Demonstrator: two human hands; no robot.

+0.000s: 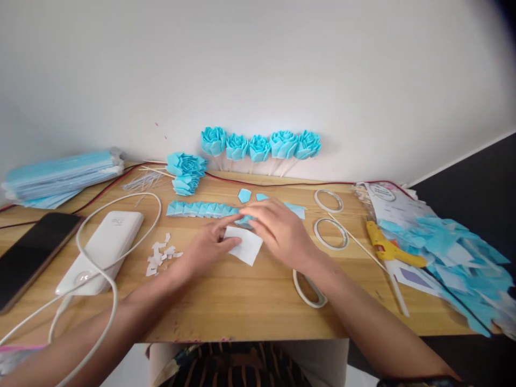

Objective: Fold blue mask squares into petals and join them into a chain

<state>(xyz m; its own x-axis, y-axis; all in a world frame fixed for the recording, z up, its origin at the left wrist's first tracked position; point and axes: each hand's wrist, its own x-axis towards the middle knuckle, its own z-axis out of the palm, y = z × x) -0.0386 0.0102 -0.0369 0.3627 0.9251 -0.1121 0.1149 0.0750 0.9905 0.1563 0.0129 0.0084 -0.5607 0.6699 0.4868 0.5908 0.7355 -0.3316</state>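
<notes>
A small white square of sheet material (244,246) lies between my two hands just above the wooden table. My left hand (212,242) pinches its left side, with the thumb on top. My right hand (282,228) is closed at its far right corner, and some of its fingertips are hidden. The fingers of both hands meet at the square's far edge. A bit of blue shows there. Right behind the hands runs a row of folded blue petals (201,209). Two loose blue pieces, one of them a pentagon (244,195), lie beyond.
Blue flowers on sticks (259,148) lean on the wall. Rolls of tape (330,234), a yellow glue gun (389,247) and blue scraps (463,258) are at right. White scraps (161,255), a power bank (105,250), its cable and a phone (36,252) are at left.
</notes>
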